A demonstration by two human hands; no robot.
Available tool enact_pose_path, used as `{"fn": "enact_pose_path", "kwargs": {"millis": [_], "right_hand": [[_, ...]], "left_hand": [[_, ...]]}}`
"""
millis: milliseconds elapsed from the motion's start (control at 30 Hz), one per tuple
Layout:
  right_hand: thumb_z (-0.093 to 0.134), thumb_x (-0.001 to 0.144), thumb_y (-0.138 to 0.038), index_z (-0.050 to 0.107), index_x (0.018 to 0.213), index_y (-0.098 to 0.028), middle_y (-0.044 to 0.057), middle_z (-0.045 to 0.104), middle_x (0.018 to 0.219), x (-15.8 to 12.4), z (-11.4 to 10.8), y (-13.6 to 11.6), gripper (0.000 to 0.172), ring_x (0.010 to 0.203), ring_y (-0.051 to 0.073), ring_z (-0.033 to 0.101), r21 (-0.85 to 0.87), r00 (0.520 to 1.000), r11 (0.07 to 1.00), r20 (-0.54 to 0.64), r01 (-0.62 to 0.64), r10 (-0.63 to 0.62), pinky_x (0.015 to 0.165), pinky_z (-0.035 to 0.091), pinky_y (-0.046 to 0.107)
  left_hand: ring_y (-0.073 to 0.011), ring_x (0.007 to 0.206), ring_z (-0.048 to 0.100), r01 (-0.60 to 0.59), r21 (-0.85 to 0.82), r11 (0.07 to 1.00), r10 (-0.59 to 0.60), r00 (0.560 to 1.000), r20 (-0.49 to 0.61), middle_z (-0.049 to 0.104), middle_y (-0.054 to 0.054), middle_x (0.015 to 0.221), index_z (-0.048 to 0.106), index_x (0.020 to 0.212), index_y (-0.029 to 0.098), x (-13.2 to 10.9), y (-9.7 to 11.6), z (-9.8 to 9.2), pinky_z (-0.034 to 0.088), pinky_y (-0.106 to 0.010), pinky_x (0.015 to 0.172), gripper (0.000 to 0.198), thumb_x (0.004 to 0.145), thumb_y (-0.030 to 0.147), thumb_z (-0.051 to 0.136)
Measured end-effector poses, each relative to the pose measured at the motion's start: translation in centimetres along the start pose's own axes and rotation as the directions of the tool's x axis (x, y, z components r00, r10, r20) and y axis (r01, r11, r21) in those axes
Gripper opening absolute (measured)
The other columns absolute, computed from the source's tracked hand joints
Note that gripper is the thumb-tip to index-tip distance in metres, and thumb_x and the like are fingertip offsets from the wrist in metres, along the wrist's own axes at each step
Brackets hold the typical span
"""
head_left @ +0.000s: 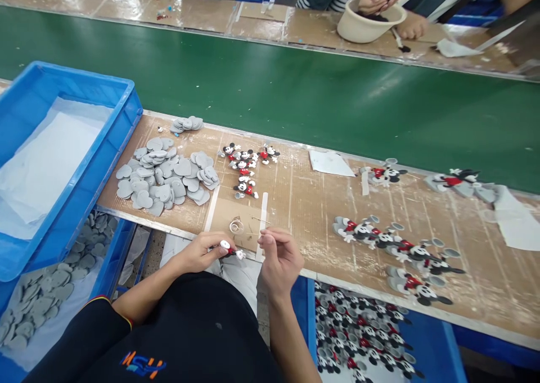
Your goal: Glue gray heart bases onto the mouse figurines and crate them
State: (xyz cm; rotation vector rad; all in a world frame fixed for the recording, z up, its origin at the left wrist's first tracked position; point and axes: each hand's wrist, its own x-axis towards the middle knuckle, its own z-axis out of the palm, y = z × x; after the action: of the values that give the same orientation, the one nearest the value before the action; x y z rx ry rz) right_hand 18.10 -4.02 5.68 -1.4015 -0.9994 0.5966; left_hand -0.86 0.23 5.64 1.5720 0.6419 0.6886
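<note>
My left hand (205,252) is closed on a small cartoon mouse figure (230,250) at the near edge of the brown worktable (304,203). My right hand (278,256) sits just to its right, fingers pinched together on something too thin to make out. A small ring (236,225) lies on the table just beyond both hands. Further back lies a pile of grey heart-shaped pieces (164,175) and a small cluster of loose mouse figures (247,166). Rows of assembled mouse figures on grey backs (396,253) lie to the right.
A blue crate (105,147) lined with white paper stands at left; below it a bin of grey hearts (42,293). A blue bin of mouse figures (363,338) sits under the table's right. A green conveyor belt (295,90) runs behind. Other people's hands work over a white bowl (367,23).
</note>
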Motion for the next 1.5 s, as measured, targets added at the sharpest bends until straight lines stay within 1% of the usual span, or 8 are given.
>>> {"fn": "enact_pose_path", "kwargs": {"millis": [167,267,567,767,967,1133,1300,1500], "right_hand": [[0.062,0.092,-0.032,0.065,0.085,-0.019,0.006,0.064,0.09,-0.1,0.9,4.7,0.015,0.088,0.02,0.063,-0.08,0.998,0.996,0.049,0.035,-0.031,0.072,0.051,0.034],[0.063,0.091,-0.033,0.066,0.085,-0.019,0.006,0.064,0.09,-0.5,1.4,6.2,0.015,0.089,0.02,0.063,-0.097,0.995,0.994,0.086,0.057,-0.048,0.077,0.051,0.036],[0.063,0.091,-0.025,0.067,0.086,-0.02,0.006,0.063,0.091,-0.5,1.8,7.0,0.009,0.088,0.02,0.063,-0.152,0.984,0.981,0.149,0.119,-0.097,0.069,0.052,0.034],[0.063,0.091,-0.025,0.068,0.085,-0.021,0.006,0.063,0.091,-0.5,1.7,7.0,0.008,0.086,0.02,0.063,-0.183,0.982,0.976,0.166,0.122,-0.092,0.068,0.052,0.034],[0.066,0.089,-0.028,0.07,0.082,-0.02,0.006,0.063,0.092,-0.3,1.7,6.7,0.01,0.085,0.02,0.062,-0.174,0.986,0.983,0.162,0.058,-0.03,0.065,0.051,0.032],[0.064,0.09,-0.037,0.067,0.082,-0.018,0.006,0.067,0.088,-0.2,1.4,6.4,0.02,0.084,0.02,0.064,-0.102,0.986,0.99,0.124,-0.097,0.109,0.071,0.052,0.034],[0.064,0.09,-0.042,0.067,0.088,-0.016,0.005,0.072,0.079,-0.1,1.0,6.1,0.026,0.07,0.017,0.066,0.003,0.953,0.957,0.086,-0.291,0.29,0.065,0.051,0.031],[0.067,0.087,-0.047,0.065,0.083,-0.016,0.002,0.068,0.074,0.7,1.2,5.3,0.031,0.061,0.012,0.057,0.145,0.916,0.905,0.065,-0.401,0.395,0.06,0.046,0.026]], "left_hand": [[-0.0113,0.066,0.056,0.138,-0.223,0.965,-0.148,0.989,-0.03,0.064,-0.008,0.091,0.067,0.105,0.011,-0.5,-0.8,0.1,0.05,-0.022,0.059,0.043,0.098,0.049,0.048],[-0.0093,0.062,0.056,0.167,-0.364,0.916,-0.2,0.978,-0.053,0.061,-0.007,0.091,0.066,0.104,0.011,-0.8,-1.3,0.0,0.051,-0.022,0.056,0.042,0.096,0.05,0.052],[-0.0128,0.067,0.062,0.106,-0.604,0.79,-0.212,0.971,-0.107,0.064,-0.007,0.092,0.061,0.108,0.014,-1.3,-2.6,-0.9,0.059,-0.028,0.06,0.043,0.088,0.051,0.066],[-0.0109,0.068,0.062,0.13,-0.626,0.769,-0.251,0.962,-0.109,0.062,-0.003,0.088,0.059,0.105,0.015,-0.8,-2.1,-0.9,0.059,-0.025,0.061,0.032,0.084,0.033,0.075],[-0.0115,0.066,0.064,0.158,-0.605,0.781,-0.268,0.959,-0.096,0.063,-0.003,0.085,0.058,0.103,0.014,-0.6,-2.0,-0.8,0.058,-0.026,0.063,0.03,0.086,0.034,0.073],[-0.0114,0.068,0.061,0.153,-0.532,0.833,-0.257,0.958,-0.126,0.063,-0.004,0.088,0.06,0.105,0.013,-0.6,-2.2,-0.8,0.055,-0.025,0.064,0.032,0.087,0.037,0.071],[-0.0123,0.077,0.058,0.138,-0.215,0.967,-0.175,0.971,-0.162,0.064,-0.006,0.093,0.065,0.107,0.014,-0.4,-1.6,-1.1,0.049,-0.024,0.071,0.027,0.091,0.036,0.066],[-0.0176,0.091,0.062,0.043,0.009,0.999,-0.042,0.994,-0.099,0.068,-0.008,0.1,0.065,0.108,0.014,0.2,-0.6,-1.3,0.048,-0.028,0.084,0.022,0.093,0.03,0.062]]}}
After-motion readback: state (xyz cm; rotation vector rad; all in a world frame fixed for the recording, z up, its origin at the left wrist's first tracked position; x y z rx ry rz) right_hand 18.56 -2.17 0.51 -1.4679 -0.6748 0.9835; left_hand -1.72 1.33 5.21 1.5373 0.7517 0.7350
